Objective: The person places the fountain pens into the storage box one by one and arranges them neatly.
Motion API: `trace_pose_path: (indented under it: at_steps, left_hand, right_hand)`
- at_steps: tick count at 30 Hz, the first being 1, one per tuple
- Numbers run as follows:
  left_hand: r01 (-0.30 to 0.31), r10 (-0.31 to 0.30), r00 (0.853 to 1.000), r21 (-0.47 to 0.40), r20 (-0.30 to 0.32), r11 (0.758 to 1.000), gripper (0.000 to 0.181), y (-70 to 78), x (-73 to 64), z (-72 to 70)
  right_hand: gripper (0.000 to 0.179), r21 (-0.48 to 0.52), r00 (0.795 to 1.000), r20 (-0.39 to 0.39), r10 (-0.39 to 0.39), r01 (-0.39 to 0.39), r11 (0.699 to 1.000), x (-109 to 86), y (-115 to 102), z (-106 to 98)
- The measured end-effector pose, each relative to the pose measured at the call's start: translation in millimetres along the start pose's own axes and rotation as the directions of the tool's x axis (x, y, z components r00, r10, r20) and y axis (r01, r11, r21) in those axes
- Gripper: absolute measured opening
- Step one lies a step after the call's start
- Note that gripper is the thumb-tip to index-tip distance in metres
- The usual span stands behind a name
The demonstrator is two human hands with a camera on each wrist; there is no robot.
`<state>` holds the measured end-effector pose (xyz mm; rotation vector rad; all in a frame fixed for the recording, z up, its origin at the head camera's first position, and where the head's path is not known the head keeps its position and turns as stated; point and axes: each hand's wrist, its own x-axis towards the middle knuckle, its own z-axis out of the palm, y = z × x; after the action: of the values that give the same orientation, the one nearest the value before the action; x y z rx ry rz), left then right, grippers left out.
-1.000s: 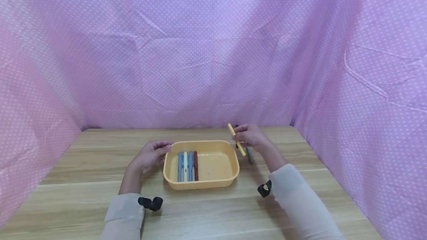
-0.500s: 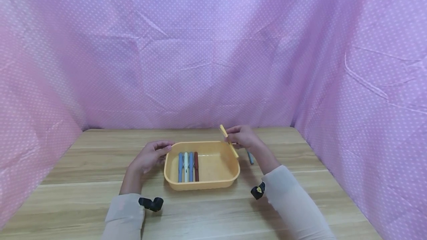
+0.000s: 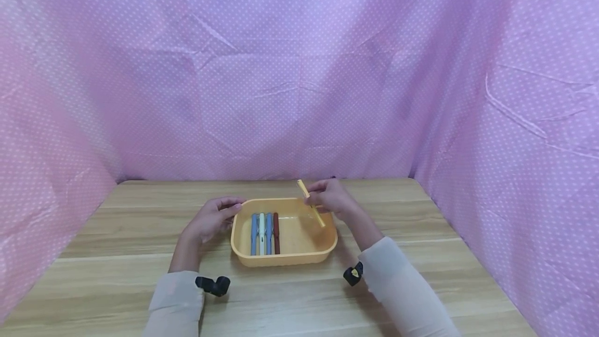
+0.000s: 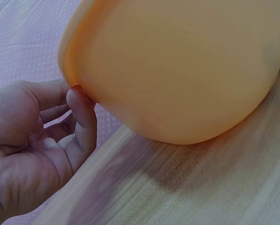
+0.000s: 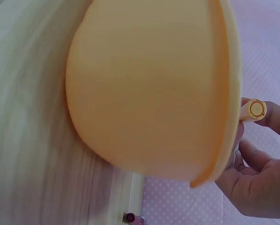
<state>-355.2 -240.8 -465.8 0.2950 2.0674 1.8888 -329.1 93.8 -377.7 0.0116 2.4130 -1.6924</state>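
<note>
A yellow plastic tray (image 3: 285,261) stands on the table. My left hand (image 3: 208,221) pinches its rim at the back left corner, thumb against the outer side in the left wrist view. Inside the tray's left half, pens lie side by side: a blue pen (image 3: 254,235), a pale green pen (image 3: 261,235), another blue pen (image 3: 269,235) and a dark red pen (image 3: 276,235). My right hand (image 3: 336,201) holds a yellow pen (image 3: 317,216) at a slant over the tray's right part. In the right wrist view, the yellow pen's round end (image 5: 257,108) shows beyond the rim.
Behind my right hand, the dark tip of a pen (image 3: 333,177) shows; the right wrist view has a dark reddish pen end (image 5: 130,217) near the table edge. Pink dotted cloth (image 3: 281,92) hangs behind the wooden table (image 3: 117,254) and along both sides.
My right hand has carried the yellow pen leftward, from beside the tray to over its right part. The blue-grey pen seen earlier on the right is now hidden. The left hand stays put.
</note>
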Motion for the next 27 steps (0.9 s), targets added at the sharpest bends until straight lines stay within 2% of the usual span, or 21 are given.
trace_pose_path:
  at_steps: [15, 27]
  left_hand:
    - [0.001, -0.001, 1.000, -0.012, 0.005, 1.000, 0.043, 1.4, -0.4, -0.2]
    - [0.003, -0.003, 1.000, 0.005, 0.007, 1.000, 0.043, 0.5, 3.2, -3.1]
  right_hand:
    - [0.036, 0.017, 0.997, 0.072, 0.001, -0.002, 1.000, -2.3, 2, 19]
    - [0.038, 0.028, 0.997, 0.072, 0.023, -0.025, 0.999, -0.6, 7, 38]
